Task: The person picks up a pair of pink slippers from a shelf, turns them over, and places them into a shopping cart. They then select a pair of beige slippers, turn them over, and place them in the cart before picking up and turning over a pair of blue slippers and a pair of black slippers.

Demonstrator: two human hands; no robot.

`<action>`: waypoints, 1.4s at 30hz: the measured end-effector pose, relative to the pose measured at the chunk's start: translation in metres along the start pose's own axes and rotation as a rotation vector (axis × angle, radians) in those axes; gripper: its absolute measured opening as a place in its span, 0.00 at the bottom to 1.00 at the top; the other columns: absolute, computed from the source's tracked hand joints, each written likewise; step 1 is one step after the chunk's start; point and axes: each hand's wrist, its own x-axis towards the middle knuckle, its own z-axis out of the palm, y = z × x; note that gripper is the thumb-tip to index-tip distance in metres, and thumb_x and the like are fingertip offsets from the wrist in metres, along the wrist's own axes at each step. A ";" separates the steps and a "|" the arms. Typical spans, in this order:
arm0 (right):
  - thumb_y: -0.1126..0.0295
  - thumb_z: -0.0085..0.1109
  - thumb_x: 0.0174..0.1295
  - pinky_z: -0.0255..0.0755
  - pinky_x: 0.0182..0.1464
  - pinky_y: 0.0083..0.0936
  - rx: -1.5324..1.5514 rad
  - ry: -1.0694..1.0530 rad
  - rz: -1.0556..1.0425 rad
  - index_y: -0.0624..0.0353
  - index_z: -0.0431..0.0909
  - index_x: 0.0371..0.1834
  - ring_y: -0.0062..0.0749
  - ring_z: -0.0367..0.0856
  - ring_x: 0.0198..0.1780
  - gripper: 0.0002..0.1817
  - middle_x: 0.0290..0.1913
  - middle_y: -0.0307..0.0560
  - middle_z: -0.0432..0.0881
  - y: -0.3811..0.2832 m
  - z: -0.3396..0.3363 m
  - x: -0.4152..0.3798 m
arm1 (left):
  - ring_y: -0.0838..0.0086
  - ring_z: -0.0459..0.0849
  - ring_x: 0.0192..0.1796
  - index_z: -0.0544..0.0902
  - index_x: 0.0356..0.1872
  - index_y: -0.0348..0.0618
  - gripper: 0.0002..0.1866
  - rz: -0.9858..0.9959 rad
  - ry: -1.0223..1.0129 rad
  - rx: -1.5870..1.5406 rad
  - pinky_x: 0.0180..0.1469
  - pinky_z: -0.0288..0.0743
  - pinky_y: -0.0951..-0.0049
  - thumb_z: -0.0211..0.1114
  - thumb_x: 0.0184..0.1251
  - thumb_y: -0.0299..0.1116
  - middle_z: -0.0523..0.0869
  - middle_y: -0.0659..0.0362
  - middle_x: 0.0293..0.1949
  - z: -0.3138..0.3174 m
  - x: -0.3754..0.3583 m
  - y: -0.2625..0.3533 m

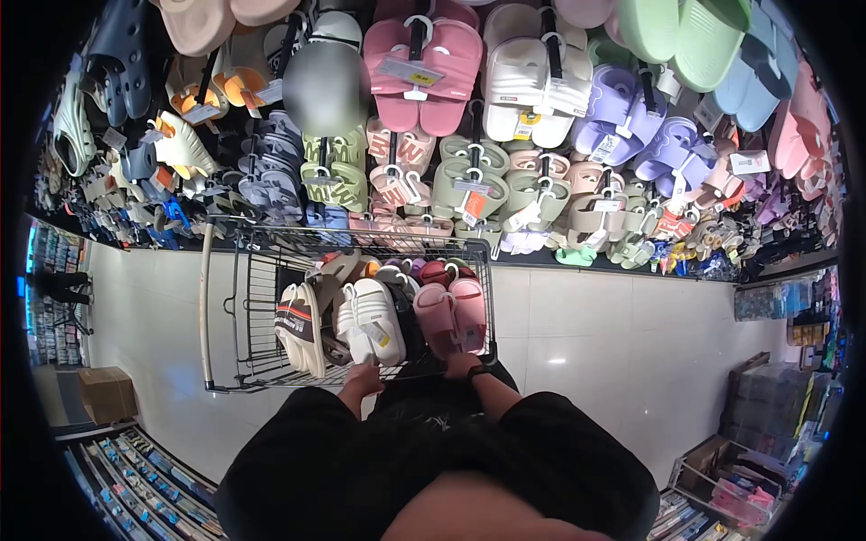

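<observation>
A wire shopping cart (262, 236) stands sideways in front of me, its pale handle at the left. My left hand (363, 379) is closed on the near rim of the basket, just below a pair of white slides (370, 320). Farther along the same rim, my right hand (463, 365) is also closed, under a pair of pink slides (451, 316); a dark band circles that wrist. Cream slides with a dark striped strap (299, 329) lean at the basket's left end. Behind these pairs lie more slippers, partly hidden.
A wall rack of hanging slides and clogs (424, 81) runs along the far side. A cardboard box (106, 395) is at the left, and a bin of goods (731, 482) at the lower right. Tiled floor (595, 352) extends right of the cart. Another person's dark-clothed legs (68, 288) show far left.
</observation>
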 end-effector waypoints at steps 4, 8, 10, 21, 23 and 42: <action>0.62 0.63 0.44 0.77 0.50 0.46 0.046 0.203 -0.275 0.55 0.79 0.53 0.53 0.83 0.47 0.27 0.45 0.57 0.84 0.029 0.004 -0.011 | 0.57 0.85 0.51 0.84 0.48 0.44 0.24 -0.074 -0.010 0.017 0.53 0.79 0.58 0.65 0.52 0.46 0.86 0.49 0.45 0.006 0.008 0.009; 0.65 0.62 0.49 0.73 0.54 0.46 -0.081 0.362 -0.516 0.54 0.79 0.51 0.54 0.79 0.51 0.22 0.46 0.54 0.82 0.065 -0.002 -0.033 | 0.60 0.79 0.58 0.83 0.48 0.40 0.21 -0.196 0.212 0.013 0.55 0.76 0.61 0.61 0.55 0.41 0.84 0.52 0.48 0.024 0.010 0.028; 0.65 0.60 0.50 0.74 0.54 0.46 -0.063 0.291 -0.579 0.56 0.80 0.48 0.54 0.80 0.50 0.19 0.45 0.56 0.82 0.092 -0.026 -0.053 | 0.60 0.76 0.61 0.84 0.45 0.45 0.18 -0.339 0.393 -0.122 0.61 0.71 0.59 0.62 0.53 0.38 0.83 0.52 0.51 0.034 0.009 0.053; 0.62 0.57 0.64 0.75 0.43 0.28 0.471 0.398 -0.485 0.59 0.80 0.49 0.33 0.84 0.39 0.15 0.37 0.48 0.85 0.165 -0.157 -0.059 | 0.56 0.82 0.56 0.84 0.48 0.51 0.20 -0.123 0.329 -0.436 0.59 0.73 0.55 0.64 0.55 0.45 0.84 0.50 0.51 0.001 0.070 0.233; 0.65 0.58 0.64 0.75 0.41 0.26 0.510 0.559 -0.492 0.62 0.81 0.48 0.29 0.83 0.36 0.14 0.36 0.46 0.86 0.183 -0.194 -0.068 | 0.56 0.83 0.54 0.84 0.48 0.51 0.21 -0.015 0.359 -0.474 0.57 0.76 0.56 0.63 0.57 0.48 0.86 0.50 0.49 -0.010 0.081 0.254; 0.61 0.52 0.60 0.79 0.42 0.46 0.040 0.104 0.241 0.62 0.83 0.37 0.49 0.86 0.42 0.16 0.34 0.59 0.85 0.466 0.169 -0.265 | 0.51 0.86 0.44 0.87 0.39 0.42 0.29 0.018 0.354 -0.422 0.47 0.77 0.55 0.56 0.64 0.61 0.87 0.47 0.38 -0.004 0.101 0.265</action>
